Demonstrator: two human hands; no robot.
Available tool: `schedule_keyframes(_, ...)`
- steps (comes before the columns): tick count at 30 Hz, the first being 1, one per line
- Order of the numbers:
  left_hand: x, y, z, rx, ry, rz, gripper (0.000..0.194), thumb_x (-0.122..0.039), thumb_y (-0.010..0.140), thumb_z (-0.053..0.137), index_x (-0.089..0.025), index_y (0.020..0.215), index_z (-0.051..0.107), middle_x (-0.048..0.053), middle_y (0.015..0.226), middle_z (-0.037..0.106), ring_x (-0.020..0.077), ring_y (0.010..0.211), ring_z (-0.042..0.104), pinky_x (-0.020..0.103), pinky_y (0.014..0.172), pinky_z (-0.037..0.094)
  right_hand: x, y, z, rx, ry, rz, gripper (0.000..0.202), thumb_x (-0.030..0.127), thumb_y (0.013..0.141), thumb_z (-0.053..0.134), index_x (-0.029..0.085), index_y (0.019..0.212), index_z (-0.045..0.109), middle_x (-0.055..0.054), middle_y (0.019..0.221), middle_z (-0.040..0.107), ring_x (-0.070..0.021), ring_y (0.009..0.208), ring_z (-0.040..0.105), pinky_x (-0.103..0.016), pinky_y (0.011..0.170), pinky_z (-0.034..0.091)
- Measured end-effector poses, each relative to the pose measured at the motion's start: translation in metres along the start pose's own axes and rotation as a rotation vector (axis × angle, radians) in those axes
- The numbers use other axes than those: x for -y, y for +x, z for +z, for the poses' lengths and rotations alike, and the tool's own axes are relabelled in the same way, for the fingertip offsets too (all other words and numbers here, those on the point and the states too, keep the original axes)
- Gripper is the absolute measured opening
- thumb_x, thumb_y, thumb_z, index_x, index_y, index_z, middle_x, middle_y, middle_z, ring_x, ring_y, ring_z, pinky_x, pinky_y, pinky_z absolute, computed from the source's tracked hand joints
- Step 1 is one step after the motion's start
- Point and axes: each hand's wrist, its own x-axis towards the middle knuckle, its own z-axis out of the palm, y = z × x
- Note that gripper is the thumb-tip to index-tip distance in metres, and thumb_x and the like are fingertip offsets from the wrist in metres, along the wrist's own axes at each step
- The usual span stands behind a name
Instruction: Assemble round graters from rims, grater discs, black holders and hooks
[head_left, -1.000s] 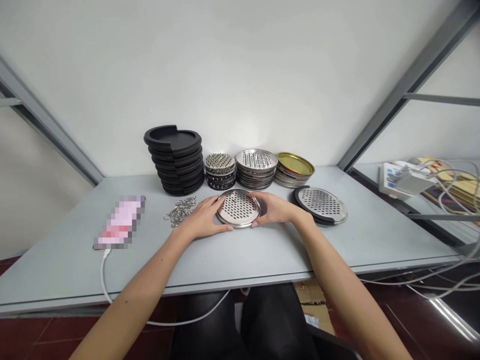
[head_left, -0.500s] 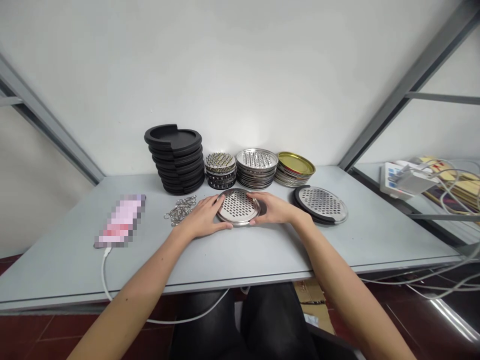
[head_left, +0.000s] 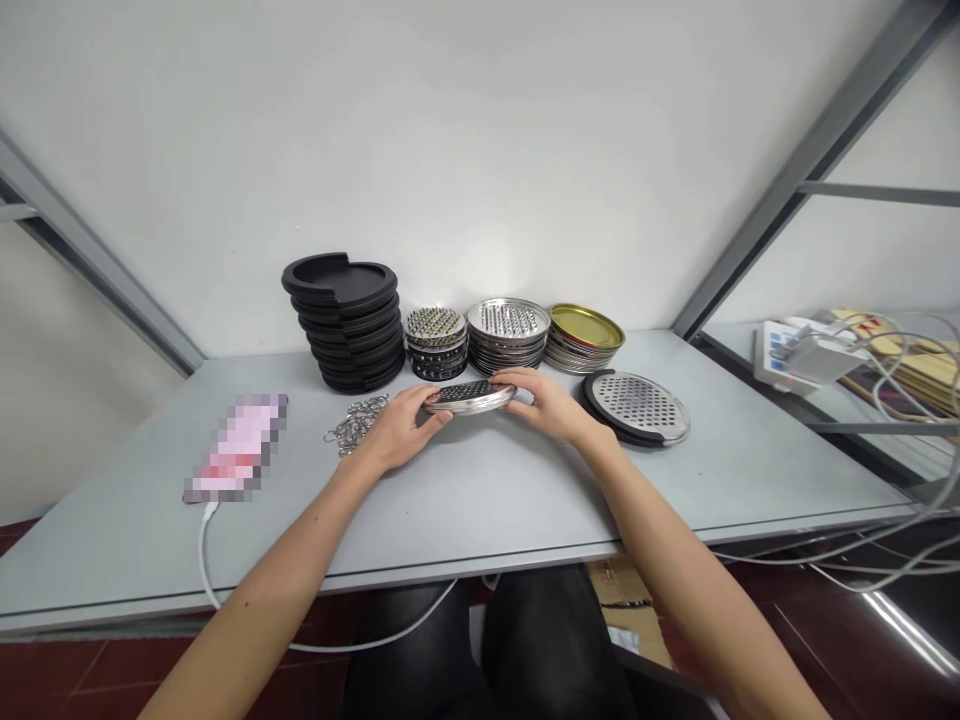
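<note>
A round metal grater disc [head_left: 471, 398] is gripped at its two sides, tilted so that its near rim faces me. On its left edge my left hand [head_left: 409, 425] is closed, thumb at the front. My right hand [head_left: 541, 402] grips the right edge with fingers on top. Left of the disc lies a small heap of metal rings [head_left: 357, 424]. A grater disc in a black holder [head_left: 637, 408] rests to the right. Behind stand a spiky disc stack [head_left: 436, 342], a grater disc stack [head_left: 508, 335] and a stack topped by a gold lid [head_left: 586, 337].
A tall stack of black round holders [head_left: 345, 325] stands at the back left. At the left lies a blurred phone [head_left: 236, 447] with a white cable [head_left: 204, 560]. Metal posts flank the table [head_left: 480, 510]; a power strip [head_left: 784, 355] and cables are at the right.
Both hands have raised the near side of the grater disc, so it now shows nearly edge-on instead of face up. The view has shifted slightly.
</note>
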Motion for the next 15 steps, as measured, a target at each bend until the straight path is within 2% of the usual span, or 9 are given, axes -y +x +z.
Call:
schedule_keyframes(3,-0.002,0.001,-0.002,-0.025,-0.008,0.093,0.053,-0.050,0.087,0.058,-0.017,0.127,0.056,0.014,0.134,0.054,0.0287,0.122,0.052,0.044,0.104,0.040,0.003,0.001,0.000,-0.045,-0.010,-0.025,0.028,0.033,0.087,0.062,0.020,0.112,0.067,-0.010,0.110,0.070,-0.0256,0.103,0.062,-0.043,0.093,0.048)
schedule_keyframes(7,-0.006,0.002,-0.003,-0.088,-0.052,0.157,0.038,-0.039,0.087,0.062,-0.019,0.119,0.061,0.010,0.120,0.064,0.0248,0.111,0.058,0.040,0.100,0.043,0.005,0.000,0.003,-0.079,-0.014,-0.046,0.025,0.034,0.088,0.061,0.021,0.108,0.068,-0.008,0.104,0.071,-0.0239,0.097,0.062,-0.039,0.088,0.049)
schedule_keyframes(10,-0.008,0.002,-0.003,-0.104,-0.127,0.133,0.029,-0.035,0.089,0.059,-0.018,0.113,0.065,0.008,0.110,0.068,0.0224,0.098,0.062,0.036,0.091,0.047,0.009,0.001,0.005,-0.140,0.012,-0.008,0.027,0.035,0.085,0.065,0.020,0.108,0.067,-0.008,0.105,0.070,-0.0230,0.097,0.062,-0.038,0.088,0.048)
schedule_keyframes(13,-0.008,0.002,0.000,-0.148,-0.233,0.077,0.032,-0.040,0.088,0.059,-0.017,0.109,0.066,0.006,0.098,0.069,0.0202,0.087,0.061,0.030,0.078,0.048,0.012,0.002,0.007,-0.183,0.060,0.097,0.038,0.036,0.081,0.069,0.019,0.114,0.064,-0.008,0.109,0.069,-0.0228,0.095,0.063,-0.036,0.086,0.049)
schedule_keyframes(15,-0.008,0.003,0.001,-0.203,-0.316,0.046,0.034,-0.046,0.088,0.058,-0.015,0.098,0.067,0.004,0.086,0.067,0.0181,0.079,0.059,0.027,0.071,0.047,0.013,0.003,0.009,-0.157,0.114,0.171,0.039,0.038,0.079,0.069,0.018,0.112,0.065,-0.007,0.106,0.070,-0.0220,0.091,0.064,-0.034,0.080,0.051)
